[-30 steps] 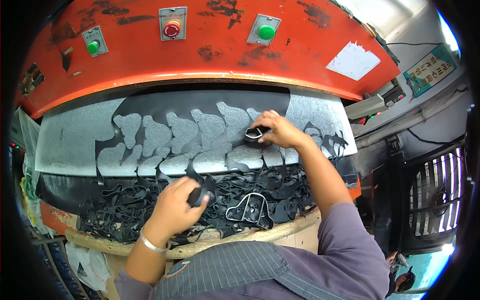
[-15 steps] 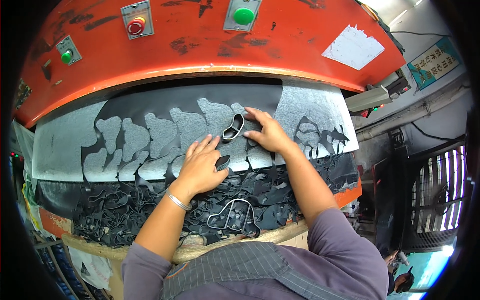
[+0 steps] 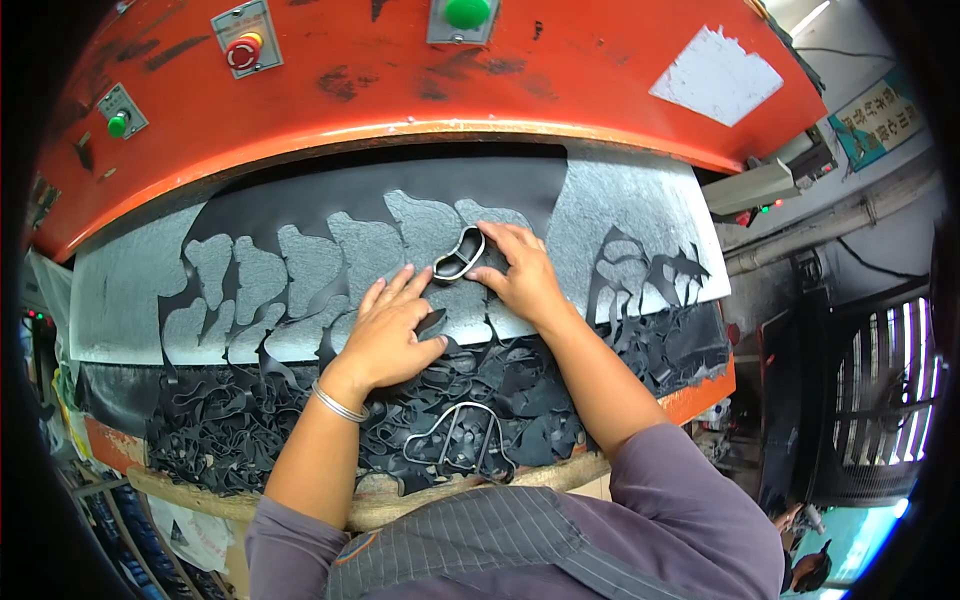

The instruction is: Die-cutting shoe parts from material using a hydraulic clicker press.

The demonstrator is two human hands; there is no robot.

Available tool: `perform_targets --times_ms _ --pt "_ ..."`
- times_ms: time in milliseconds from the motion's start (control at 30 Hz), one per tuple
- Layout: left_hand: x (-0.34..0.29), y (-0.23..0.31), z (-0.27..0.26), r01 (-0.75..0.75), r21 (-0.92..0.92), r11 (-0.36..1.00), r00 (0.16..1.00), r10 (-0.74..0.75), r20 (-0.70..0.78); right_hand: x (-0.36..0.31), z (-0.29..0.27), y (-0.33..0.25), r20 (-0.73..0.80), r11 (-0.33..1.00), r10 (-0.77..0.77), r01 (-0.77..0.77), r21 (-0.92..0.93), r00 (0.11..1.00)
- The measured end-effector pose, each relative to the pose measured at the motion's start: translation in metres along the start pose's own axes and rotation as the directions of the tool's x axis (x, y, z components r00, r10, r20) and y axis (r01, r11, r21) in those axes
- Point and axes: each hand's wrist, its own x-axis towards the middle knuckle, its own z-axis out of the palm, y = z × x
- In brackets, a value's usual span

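Observation:
A small curved metal cutting die (image 3: 459,256) with a crossbar stands on the pale cutting board, over the lower part of a black sheet (image 3: 390,180) with a row of shaped holes. My right hand (image 3: 519,272) grips the die's right side, thumb low and fingers at its top. My left hand (image 3: 385,328) lies to the left, its fingertips close to the die's lower left edge. A few small cut black pieces (image 3: 431,323) sit between its thumb and index finger; the palm hides part of them.
Black offcuts (image 3: 230,425) heap along the board's near edge, with a larger metal cutting die (image 3: 460,440) lying on them. An orange machine front (image 3: 400,90) with buttons spans the far side. A black scrap (image 3: 622,262) lies on the board at right.
My right hand has moved left, and its thumb and fingers have closed onto the small die. My left hand stays beside it with the black pieces. The whole view has shifted slightly.

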Motion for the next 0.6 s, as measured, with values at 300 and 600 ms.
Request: perform_targets --times_ms 300,600 --pt "-0.007 -0.008 0.004 -0.063 -0.002 0.998 0.998 0.063 0.011 -0.011 0.003 -0.005 0.011 0.995 0.079 -0.078 -0.069 0.997" --pt "-0.004 -0.019 0.007 -0.077 -0.094 0.993 0.997 0.074 -0.03 -0.005 0.009 -0.01 0.008 0.974 0.218 -0.218 0.054 0.976"
